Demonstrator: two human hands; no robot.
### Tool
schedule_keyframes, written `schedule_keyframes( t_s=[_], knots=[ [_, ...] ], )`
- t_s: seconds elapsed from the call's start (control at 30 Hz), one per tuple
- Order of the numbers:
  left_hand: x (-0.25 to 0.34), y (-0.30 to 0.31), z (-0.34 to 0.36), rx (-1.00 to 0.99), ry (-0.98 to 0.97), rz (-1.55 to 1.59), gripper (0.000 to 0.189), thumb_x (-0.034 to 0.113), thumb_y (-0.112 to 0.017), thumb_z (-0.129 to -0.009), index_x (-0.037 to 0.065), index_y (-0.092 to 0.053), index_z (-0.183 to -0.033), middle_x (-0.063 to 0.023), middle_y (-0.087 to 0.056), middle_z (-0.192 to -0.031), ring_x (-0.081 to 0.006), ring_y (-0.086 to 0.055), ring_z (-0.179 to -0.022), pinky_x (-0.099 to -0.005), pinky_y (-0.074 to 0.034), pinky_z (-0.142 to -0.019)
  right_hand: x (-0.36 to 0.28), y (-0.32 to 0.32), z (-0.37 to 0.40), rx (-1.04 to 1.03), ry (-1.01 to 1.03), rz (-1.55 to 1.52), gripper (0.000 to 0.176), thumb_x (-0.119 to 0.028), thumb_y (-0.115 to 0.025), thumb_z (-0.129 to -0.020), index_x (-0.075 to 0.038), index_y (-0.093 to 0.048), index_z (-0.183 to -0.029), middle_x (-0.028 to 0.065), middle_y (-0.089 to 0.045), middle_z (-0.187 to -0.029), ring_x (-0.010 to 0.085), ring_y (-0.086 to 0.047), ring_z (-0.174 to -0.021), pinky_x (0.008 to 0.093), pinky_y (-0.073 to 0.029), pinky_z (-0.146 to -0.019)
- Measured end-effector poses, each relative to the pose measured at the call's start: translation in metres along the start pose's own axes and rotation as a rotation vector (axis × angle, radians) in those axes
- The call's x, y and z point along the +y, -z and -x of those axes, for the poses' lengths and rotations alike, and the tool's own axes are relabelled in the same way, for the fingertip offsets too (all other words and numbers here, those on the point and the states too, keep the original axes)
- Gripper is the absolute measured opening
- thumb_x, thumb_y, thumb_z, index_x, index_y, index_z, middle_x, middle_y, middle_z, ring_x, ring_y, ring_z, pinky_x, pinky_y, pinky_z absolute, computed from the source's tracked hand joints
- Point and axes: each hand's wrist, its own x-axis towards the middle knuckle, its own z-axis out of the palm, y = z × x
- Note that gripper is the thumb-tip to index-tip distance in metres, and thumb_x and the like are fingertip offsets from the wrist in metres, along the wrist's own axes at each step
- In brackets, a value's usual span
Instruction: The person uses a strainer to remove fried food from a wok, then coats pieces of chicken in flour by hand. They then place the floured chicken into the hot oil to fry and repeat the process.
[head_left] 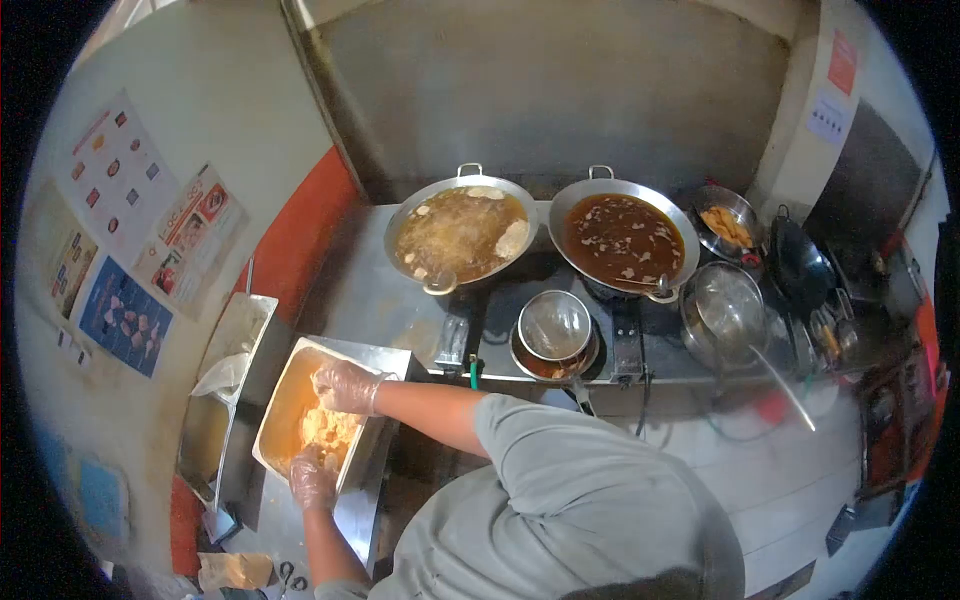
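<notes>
A deep white-rimmed tub [262, 440] holds an orange-yellow crumbly mixture [328, 428]. Both hands wear clear plastic gloves and reach into it. My right hand [345, 386] is at the tub's upper right side, over the mixture, its fingers bent down and mostly hidden. At the near end, my left hand [313, 478] touches the mixture with curled fingers; whether it grips a piece is not visible.
Behind stand a wok of bubbling oil with pale pieces [460, 235] and a wok of dark liquid [625, 240]. A strainer [555, 325] rests over a pan. Right are a bowl [722, 312] and black wok [800, 265]; left, a metal container [207, 440].
</notes>
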Motion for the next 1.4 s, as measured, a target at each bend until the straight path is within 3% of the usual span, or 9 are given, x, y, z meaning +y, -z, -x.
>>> schedule_keyframes(
  t_s=[0.27,0.43,0.53,0.63,0.7,0.87,1.17,1.27,1.4],
  knots=[
    [-0.055,-0.059,-0.027,0.005,-0.033,0.126,0.042,0.032,-0.073,-0.094,0.000,-0.069,-0.120,-0.0238,-0.073,-0.111,-0.0407,-0.071,-0.100,-0.0475,-0.055,-0.091,0.003,0.293,0.045,0.164,-0.008,0.130,0.026,-0.022,-0.077,-0.082,-0.007,-0.078,-0.103,0.0158,-0.075,-0.103,0.0332,-0.070,-0.103,0.0431,-0.054,-0.098],
    [-0.078,-0.111,-0.032,0.083,-0.016,-0.196,0.053,0.041,-0.058,-0.104,-0.005,-0.065,-0.129,-0.0283,-0.070,-0.125,-0.0437,-0.068,-0.115,-0.0476,-0.052,-0.100,0.072,0.505,0.131,0.224,-0.538,0.669,0.015,-0.017,-0.077,-0.085,-0.004,-0.074,-0.092,0.0175,-0.074,-0.093,0.0288,-0.072,-0.087,0.0430,-0.056,-0.082],
    [-0.070,-0.106,-0.028,0.156,0.011,-0.191,0.054,0.041,-0.056,-0.105,-0.005,-0.066,-0.130,-0.0305,-0.068,-0.129,-0.0446,-0.066,-0.121,-0.0480,-0.051,-0.103,0.160,0.599,0.194,0.123,-0.855,0.903,0.021,-0.022,-0.070,-0.089,-0.005,-0.079,-0.097,0.0231,-0.076,-0.095,0.0405,-0.074,-0.087,0.0488,-0.057,-0.081],
    [-0.073,-0.103,-0.022,0.172,0.041,-0.144,0.052,0.041,-0.057,-0.105,-0.005,-0.067,-0.128,-0.0288,-0.070,-0.126,-0.0432,-0.068,-0.115,-0.0476,-0.052,-0.101,0.197,0.637,0.217,0.021,-1.177,0.983,0.040,-0.033,-0.071,-0.092,-0.006,-0.074,-0.121,0.0227,-0.072,-0.125,0.0385,-0.070,-0.116,0.0479,-0.054,-0.100],
    [-0.054,-0.099,-0.019,0.227,0.014,-0.142,0.052,0.040,-0.057,-0.105,-0.005,-0.067,-0.127,-0.0277,-0.072,-0.123,-0.0425,-0.070,-0.111,-0.0472,-0.052,-0.098,0.232,0.647,0.244,0.091,-1.148,1.063,0.025,-0.027,-0.082,-0.085,-0.007,-0.077,-0.099,0.0208,-0.076,-0.100,0.0411,-0.072,-0.097,0.0485,-0.055,-0.089],
    [0.043,-0.046,-0.028,0.006,0.448,0.199,0.051,0.041,-0.057,-0.106,-0.005,-0.068,-0.125,-0.0244,-0.072,-0.121,-0.0373,-0.069,-0.109,-0.0436,-0.051,-0.095,0.270,0.661,0.269,-0.050,-1.113,1.161,0.026,-0.028,-0.083,-0.085,-0.006,-0.076,-0.097,0.0209,-0.075,-0.099,0.0405,-0.072,-0.093,0.0479,-0.056,-0.085],
    [-0.061,-0.085,-0.024,0.016,0.095,0.038,0.052,0.042,-0.056,-0.106,-0.005,-0.066,-0.127,-0.0251,-0.071,-0.124,-0.0386,-0.068,-0.114,-0.0442,-0.050,-0.100,0.322,0.694,0.307,-0.063,-1.082,1.295,0.022,-0.024,-0.073,-0.090,-0.006,-0.077,-0.101,0.0217,-0.076,-0.104,0.0412,-0.072,-0.102,0.0493,-0.056,-0.092],
    [-0.018,-0.070,-0.027,-0.027,0.422,0.211,0.051,0.041,-0.055,-0.107,-0.006,-0.066,-0.125,-0.0258,-0.071,-0.121,-0.0396,-0.067,-0.114,-0.0445,-0.050,-0.100,0.241,0.682,0.253,0.302,-0.888,1.103,0.022,-0.020,-0.066,-0.095,-0.003,-0.075,-0.106,0.0241,-0.075,-0.104,0.0415,-0.072,-0.100,0.0471,-0.056,-0.090],
    [-0.014,-0.067,-0.027,-0.037,0.338,0.191,0.050,0.040,-0.055,-0.107,-0.006,-0.066,-0.124,-0.0255,-0.071,-0.119,-0.0393,-0.068,-0.110,-0.0453,-0.050,-0.099,0.159,0.637,0.181,0.739,-0.420,0.718,0.022,-0.014,-0.074,-0.090,-0.003,-0.075,-0.109,0.0183,-0.077,-0.109,0.0340,-0.075,-0.101,0.0435,-0.057,-0.094]
  ],
)
